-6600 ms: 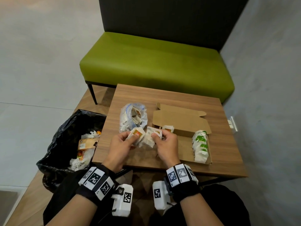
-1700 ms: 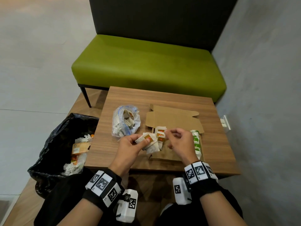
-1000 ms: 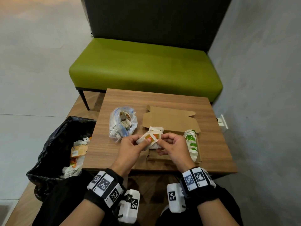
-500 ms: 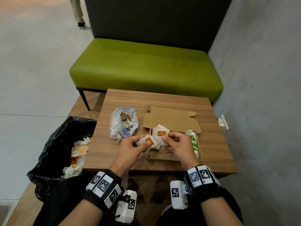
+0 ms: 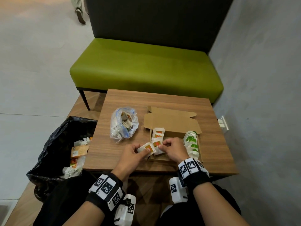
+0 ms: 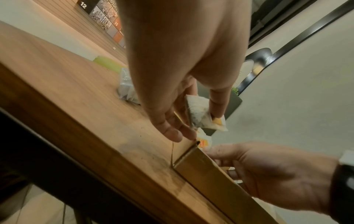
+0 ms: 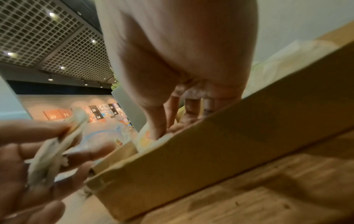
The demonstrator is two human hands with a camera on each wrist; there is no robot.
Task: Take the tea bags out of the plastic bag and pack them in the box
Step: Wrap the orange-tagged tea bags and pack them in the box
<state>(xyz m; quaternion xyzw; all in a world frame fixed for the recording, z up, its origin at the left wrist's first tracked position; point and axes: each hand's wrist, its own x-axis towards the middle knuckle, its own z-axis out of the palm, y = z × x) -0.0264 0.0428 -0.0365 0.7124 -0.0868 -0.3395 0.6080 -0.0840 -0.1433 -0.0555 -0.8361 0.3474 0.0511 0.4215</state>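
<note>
My left hand (image 5: 144,150) pinches a small stack of orange-labelled tea bags (image 5: 147,147) just left of the open cardboard box (image 5: 171,121); the left wrist view shows that stack (image 6: 201,115) between thumb and fingers. My right hand (image 5: 161,145) reaches into the box's near left corner and pinches one orange-labelled tea bag (image 5: 157,144) at the near end of the orange row (image 5: 158,132). A row of green-labelled tea bags (image 5: 192,144) lines the box's right side. The clear plastic bag (image 5: 123,124) with more tea bags lies left of the box.
The box sits on a small wooden table (image 5: 211,154) whose near edge is close to my wrists. A black bin bag (image 5: 53,144) with wrappers stands at the left. A green bench (image 5: 146,70) is behind the table, a grey wall to the right.
My right hand took one tea bag off the stack in my left hand and brought it down into the box's left row. The left hand stayed put with the stack.
</note>
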